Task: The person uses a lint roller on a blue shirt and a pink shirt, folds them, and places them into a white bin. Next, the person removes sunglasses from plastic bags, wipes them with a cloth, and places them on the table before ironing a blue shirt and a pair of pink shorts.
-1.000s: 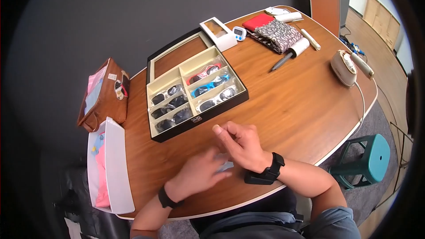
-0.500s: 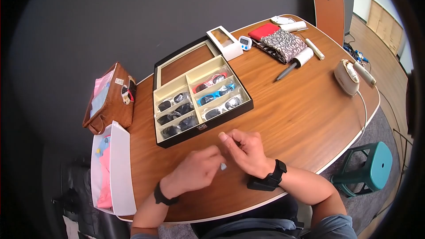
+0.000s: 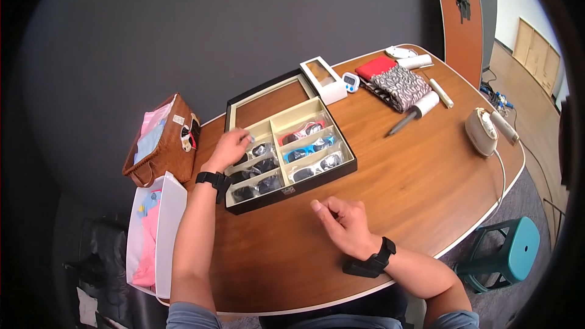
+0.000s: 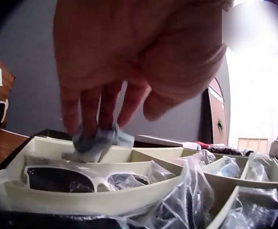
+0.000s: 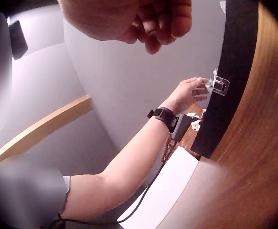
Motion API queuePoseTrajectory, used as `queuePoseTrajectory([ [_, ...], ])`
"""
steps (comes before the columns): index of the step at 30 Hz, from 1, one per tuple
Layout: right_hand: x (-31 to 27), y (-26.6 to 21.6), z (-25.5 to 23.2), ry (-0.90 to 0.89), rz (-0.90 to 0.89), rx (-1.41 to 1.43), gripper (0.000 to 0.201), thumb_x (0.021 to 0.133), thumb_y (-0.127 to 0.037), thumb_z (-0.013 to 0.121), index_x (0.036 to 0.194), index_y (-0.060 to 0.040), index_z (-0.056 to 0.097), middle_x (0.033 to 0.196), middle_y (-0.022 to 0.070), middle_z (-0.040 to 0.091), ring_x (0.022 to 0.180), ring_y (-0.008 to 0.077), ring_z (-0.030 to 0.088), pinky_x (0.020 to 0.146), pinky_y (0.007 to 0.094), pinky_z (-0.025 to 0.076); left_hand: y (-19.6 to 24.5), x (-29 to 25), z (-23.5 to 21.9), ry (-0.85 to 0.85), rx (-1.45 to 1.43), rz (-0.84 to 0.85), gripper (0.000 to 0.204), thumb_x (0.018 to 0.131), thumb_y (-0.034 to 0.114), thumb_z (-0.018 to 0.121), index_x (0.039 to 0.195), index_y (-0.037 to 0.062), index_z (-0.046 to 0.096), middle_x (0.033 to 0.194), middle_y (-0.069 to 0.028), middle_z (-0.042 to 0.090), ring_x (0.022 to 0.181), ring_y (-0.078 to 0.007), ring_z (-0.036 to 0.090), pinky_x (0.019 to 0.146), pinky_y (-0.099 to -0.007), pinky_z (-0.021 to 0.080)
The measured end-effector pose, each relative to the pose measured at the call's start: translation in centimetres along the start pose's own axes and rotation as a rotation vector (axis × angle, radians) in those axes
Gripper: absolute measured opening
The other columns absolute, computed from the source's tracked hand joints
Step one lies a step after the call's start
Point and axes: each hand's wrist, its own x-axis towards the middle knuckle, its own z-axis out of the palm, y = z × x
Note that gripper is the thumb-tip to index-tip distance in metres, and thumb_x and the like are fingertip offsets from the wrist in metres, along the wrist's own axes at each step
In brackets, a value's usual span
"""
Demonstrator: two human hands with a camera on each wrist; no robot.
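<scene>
My left hand [image 3: 228, 147] reaches over the back left compartments of a black sunglasses case [image 3: 323, 179] with a cream lining. Its fingertips pinch a small crumpled grey-blue piece [image 4: 96, 145], cloth-like, at the rearmost left compartment in the left wrist view. Just in front of it lie white-framed sunglasses [image 4: 58, 179] in clear plastic. Dark sunglasses [image 3: 256, 186] fill the front left compartment; red [image 3: 303, 133], blue [image 3: 311, 148] and white pairs [image 3: 317, 167] sit on the right. My right hand [image 3: 347, 225], fingers loosely curled, holds nothing near the table's front.
At the left stand a brown basket [image 3: 161, 152] and a white bin [image 3: 173, 213] of pink cloth. Behind the case are a white box [image 3: 332, 92] and a timer [image 3: 351, 82]. Folded fabric [image 3: 402, 85], a lint roller [image 3: 423, 105] and a corded iron [image 3: 481, 131] lie rightward.
My left hand has moved from beside the right hand, forward and left to the back of the case, carrying the grey-blue piece. The right hand keeps its pose while the view tilts up.
</scene>
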Motion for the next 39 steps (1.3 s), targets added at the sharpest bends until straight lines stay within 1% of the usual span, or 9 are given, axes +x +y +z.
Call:
queuePoseTrajectory([
  [7,0.1,-0.4,-0.1,-0.03,0.01,-0.01,0.034,0.094,-0.017,0.064,0.066,-0.002,0.056,0.052,0.0139,0.047,0.042,0.0264,0.045,0.043,0.0356,0.035,-2.7,1.5,0.3,0.214,0.174,-0.362,0.025,0.09,0.021,0.059,0.101,0.0013,0.068,0.106,-0.0242,0.066,0.102,-0.0417,0.062,0.088,-0.0458,0.048],
  [12,0.1,-0.5,-0.2,-0.044,0.015,-0.013,0.033,0.094,-0.017,0.065,0.066,-0.0021,0.057,0.052,0.014,0.048,0.042,0.0266,0.046,0.043,0.0356,0.036,-8.2,2.0,2.5,0.066,0.239,-0.629,0.043,0.091,0.033,0.057,0.104,-0.0069,0.066,0.11,-0.0311,0.064,0.109,-0.0458,0.059,0.097,-0.0494,0.045],
  [17,0.1,-0.8,-0.2,-0.057,-0.007,-0.043,0.028,0.093,-0.015,0.065,0.068,-0.003,0.061,0.054,0.0133,0.052,0.045,0.0268,0.052,0.043,0.0356,0.039,-12.6,3.5,3.2,0.014,0.182,-0.685,0.048,0.094,0.038,0.051,0.109,-0.0047,0.067,0.113,-0.0316,0.063,0.111,-0.0459,0.058,0.099,-0.0477,0.045],
  [21,0.2,-0.9,-0.4,-0.074,-0.014,-0.073,0.027,0.093,-0.015,0.066,0.069,-0.003,0.062,0.055,0.0126,0.054,0.046,0.0267,0.054,0.043,0.0352,0.04,-17.0,4.6,3.6,-0.11,0.15,-0.694,0.042,0.095,0.035,0.052,0.103,-0.0024,0.069,0.106,-0.0246,0.069,0.095,-0.0414,0.067,0.081,-0.0473,0.055],
  [23,0.2,-0.9,-0.3,-0.075,0.004,-0.053,0.026,0.092,-0.015,0.066,0.07,-0.0028,0.062,0.055,0.0123,0.054,0.046,0.0262,0.054,0.044,0.0347,0.04,-15.7,4.6,3.2,-0.04,-0.369,-0.918,0.029,0.095,0.024,0.055,0.094,-0.0021,0.068,0.086,-0.0163,0.069,0.082,-0.0332,0.069,0.067,-0.0485,0.054],
  [24,0.3,-0.9,-0.3,-0.075,0.004,-0.057,0.026,0.092,-0.015,0.066,0.07,-0.0028,0.062,0.055,0.0123,0.054,0.046,0.0262,0.054,0.044,0.0347,0.04,-14.0,4.8,2.2,-0.098,-0.341,-0.967,0.015,0.09,0.011,0.058,0.089,-0.0018,0.065,0.076,-0.0091,0.063,0.068,-0.0222,0.064,0.055,-0.0437,0.051],
  [31,0.3,-0.5,-0.4,-0.089,0.014,-0.043,0.023,0.092,-0.012,0.067,0.072,-0.0014,0.063,0.059,0.0117,0.057,0.046,0.0238,0.055,0.044,0.0329,0.042,-17.3,5.6,4.0,0.051,-1.004,-0.884,0.019,0.077,-0.003,0.053,0.092,-0.0111,0.061,0.082,-0.0207,0.063,0.068,-0.0318,0.063,0.058,-0.0443,0.051],
  [36,0.6,-0.6,-0.5,-0.087,0.034,-0.024,0.021,0.091,-0.011,0.067,0.073,-0.001,0.063,0.06,0.011,0.058,0.047,0.0224,0.055,0.044,0.0322,0.041,-18.4,5.5,4.2,0.062,-1.079,-0.958,0.012,0.079,-0.002,0.05,0.09,-0.0056,0.055,0.082,-0.0198,0.06,0.058,-0.0335,0.06,0.045,-0.0425,0.047],
  [39,0.5,-0.4,-0.4,-0.088,0.005,-0.041,0.021,0.091,-0.011,0.067,0.073,-0.0009,0.063,0.06,0.0108,0.058,0.047,0.0222,0.055,0.044,0.0318,0.041,-23.9,5.6,5.2,-0.003,-1.02,-0.895,0.012,0.07,-0.011,0.055,0.082,-0.0099,0.058,0.08,-0.0218,0.061,0.056,-0.0273,0.06,0.042,-0.0385,0.044],
])
